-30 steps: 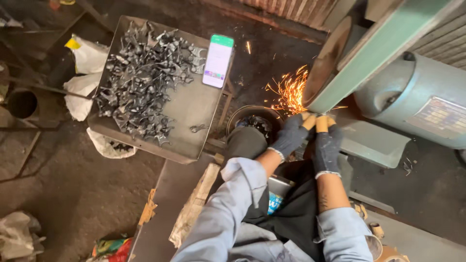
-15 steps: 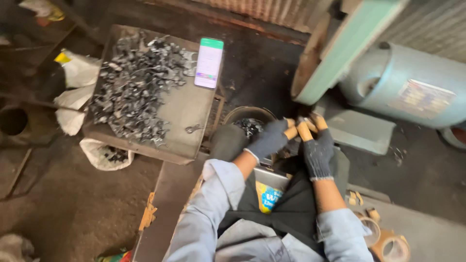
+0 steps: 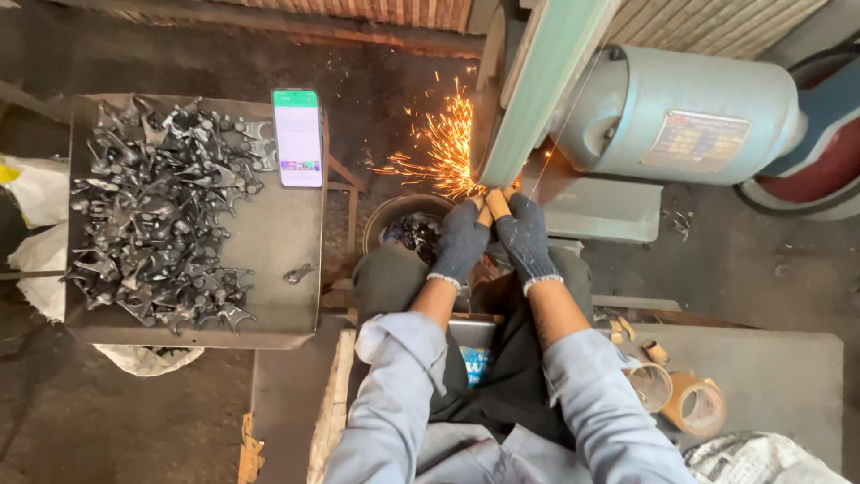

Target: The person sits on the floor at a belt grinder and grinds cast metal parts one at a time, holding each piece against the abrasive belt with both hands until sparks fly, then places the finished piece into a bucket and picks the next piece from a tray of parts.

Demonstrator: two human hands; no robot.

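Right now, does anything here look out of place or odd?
Yes: a phone lies lit on the tray beside a heap of metal parts, close to the sparks flying where both gloved hands, left and right, work at the grinder.

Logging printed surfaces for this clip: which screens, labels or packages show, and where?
Phone: flat on the metal tray's far right corner, lit screen, green top, white below.
Motor label: rectangular plate on the grey motor housing, multicoloured.
Container: in the lap, blue printed patch, mostly hidden.
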